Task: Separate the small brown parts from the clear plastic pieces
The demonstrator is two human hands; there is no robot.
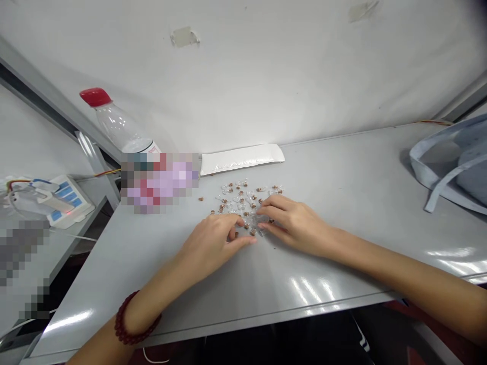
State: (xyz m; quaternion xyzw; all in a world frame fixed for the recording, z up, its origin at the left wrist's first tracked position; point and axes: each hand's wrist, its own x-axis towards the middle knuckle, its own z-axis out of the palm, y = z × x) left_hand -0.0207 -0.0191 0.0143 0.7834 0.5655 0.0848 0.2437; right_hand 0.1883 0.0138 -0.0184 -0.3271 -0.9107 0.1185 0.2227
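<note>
Tiny clear glass bottles with brown cork stoppers (241, 199) lie in a loose pile on the grey table. At the pile's near left edge is my left hand (215, 238), its thumb stretched out apart from the bent fingers, and nothing shows in its grasp. My right hand (294, 223) rests at the right side of the pile, fingers spread, the tips touching or just over several bottles. Some bottles are partly hidden under the fingers of both hands. One small cork (201, 199) lies a little left of the pile.
Behind the pile, a flat white packet (243, 158) lies near the wall. A red-capped plastic bottle (117, 121) stands at the back left beside a blurred purple item (163, 185). A power strip (70, 200) is on the far left, and a grey-blue strapped bag (467, 162) on the right.
</note>
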